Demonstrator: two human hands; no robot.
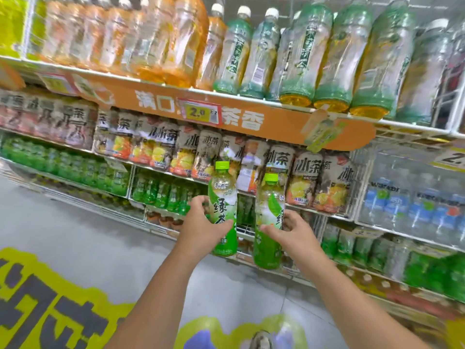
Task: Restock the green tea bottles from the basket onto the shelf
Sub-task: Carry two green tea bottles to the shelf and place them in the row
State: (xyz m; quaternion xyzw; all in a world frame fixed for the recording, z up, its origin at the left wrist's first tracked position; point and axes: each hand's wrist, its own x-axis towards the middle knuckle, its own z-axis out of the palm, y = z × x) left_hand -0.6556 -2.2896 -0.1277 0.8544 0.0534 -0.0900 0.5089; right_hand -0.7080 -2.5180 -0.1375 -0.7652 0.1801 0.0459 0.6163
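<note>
The left hand [201, 222] grips a green tea bottle [223, 210] around its label, fingers curled behind and thumb across the front, holding it upright. The right hand [293, 229] grips a second green tea bottle [268, 222] the same way, just beside the first and a little lower. Both bottles have lime-green caps and are held in front of the shelf [245, 234], at a gap among rows of green bottles. Above hang iced tea bottles and an orange banner [226, 117] with a yellow price tag [200, 112].
</note>
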